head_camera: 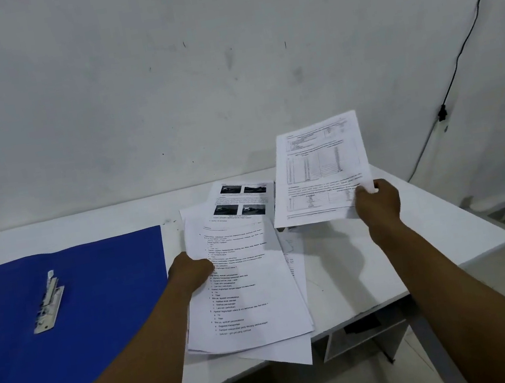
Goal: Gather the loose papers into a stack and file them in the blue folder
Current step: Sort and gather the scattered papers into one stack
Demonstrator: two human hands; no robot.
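A blue folder (pixel 96 302) lies open on the left of the white table (pixel 388 262), its metal clip (pixel 49 303) showing. In the middle my left hand (pixel 191 272) grips the left edge of a loose stack of printed papers (pixel 247 291). A sheet with photos (pixel 242 201) lies behind the stack, and more sheets poke out underneath. My right hand (pixel 376 201) holds a printed sheet with tables (pixel 317 171) by its lower right corner, lifted above the table at the right.
A grey-white wall stands right behind the table. A black cable (pixel 455 59) runs down the wall at the right. The table's right and front edges are close; a shelf (pixel 363 332) sits below the front right edge.
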